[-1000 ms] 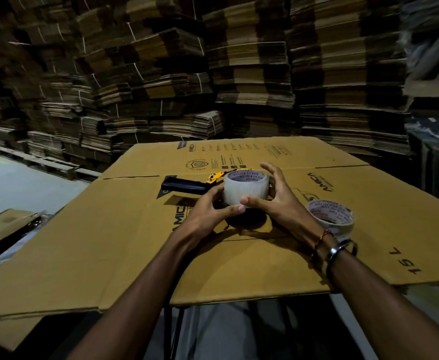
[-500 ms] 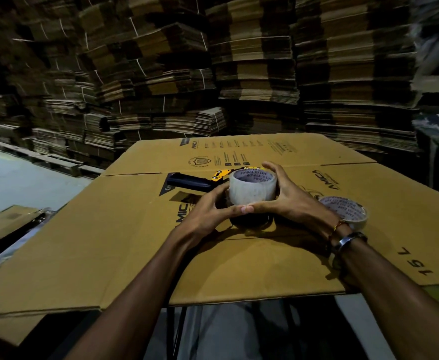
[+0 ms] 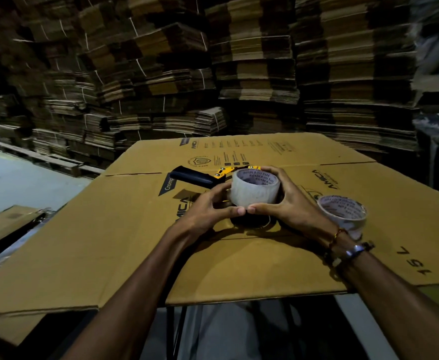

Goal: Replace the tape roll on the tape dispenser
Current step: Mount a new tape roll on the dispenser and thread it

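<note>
On the flattened cardboard, tape roll in the grasping grip of both hands.

A flattened cardboard sheet carries a tape dispenser and spare roll.

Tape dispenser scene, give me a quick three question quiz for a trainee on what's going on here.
1. True or false: both hands, the left hand and the right hand, grip the tape roll over the tape dispenser.
2. Where does the second tape roll lie? A) on the floor B) on the flattened cardboard box, by the right wrist C) on the dispenser handle
3. Fill in: the dispenser's black handle points toward the person's ____.

Key: 1 true; 2 B; 3 left.
</note>
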`<move>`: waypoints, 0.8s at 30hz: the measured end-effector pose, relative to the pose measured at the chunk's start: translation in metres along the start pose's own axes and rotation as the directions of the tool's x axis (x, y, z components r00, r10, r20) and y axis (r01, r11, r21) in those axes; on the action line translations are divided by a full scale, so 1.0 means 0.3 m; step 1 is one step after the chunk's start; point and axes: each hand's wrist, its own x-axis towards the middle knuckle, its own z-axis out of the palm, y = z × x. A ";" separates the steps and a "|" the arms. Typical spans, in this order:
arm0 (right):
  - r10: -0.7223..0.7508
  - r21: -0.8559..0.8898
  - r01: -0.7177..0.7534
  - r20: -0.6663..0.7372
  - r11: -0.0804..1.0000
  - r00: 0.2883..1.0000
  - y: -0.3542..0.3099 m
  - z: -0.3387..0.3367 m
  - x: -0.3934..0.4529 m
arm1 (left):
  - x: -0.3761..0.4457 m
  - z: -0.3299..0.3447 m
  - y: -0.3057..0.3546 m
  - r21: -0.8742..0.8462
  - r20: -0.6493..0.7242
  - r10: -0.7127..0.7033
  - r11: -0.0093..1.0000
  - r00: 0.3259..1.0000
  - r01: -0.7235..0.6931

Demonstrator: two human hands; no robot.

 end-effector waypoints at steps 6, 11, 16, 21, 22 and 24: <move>-0.009 -0.001 0.009 -0.012 1.000 1.000 -0.009 0.006 -0.006 | -0.043 -0.045 0.021 0.240 -0.419 0.263 0.955 0.869 -0.173; -0.009 -0.005 0.009 0.006 1.000 1.000 -0.024 0.000 -0.021 | 0.052 -0.098 0.044 0.714 -0.266 0.419 0.691 0.868 -0.114; -0.006 0.046 0.003 0.053 0.999 0.999 -0.061 -0.011 -0.143 | 0.052 -0.060 0.054 0.831 -0.187 0.276 0.556 0.943 0.002; -0.046 0.013 0.045 0.068 0.999 0.997 -0.095 -0.005 -0.266 | -0.003 0.015 0.065 0.908 -0.111 0.214 0.419 0.971 0.011; -0.052 0.007 0.052 0.062 0.999 0.997 -0.098 -0.002 -0.282 | -0.012 0.026 0.063 0.899 -0.125 0.225 0.438 0.966 0.015; -0.061 0.017 0.060 0.038 0.998 0.997 -0.098 0.007 -0.304 | -0.032 0.040 0.059 0.874 -0.172 0.242 0.484 0.955 0.035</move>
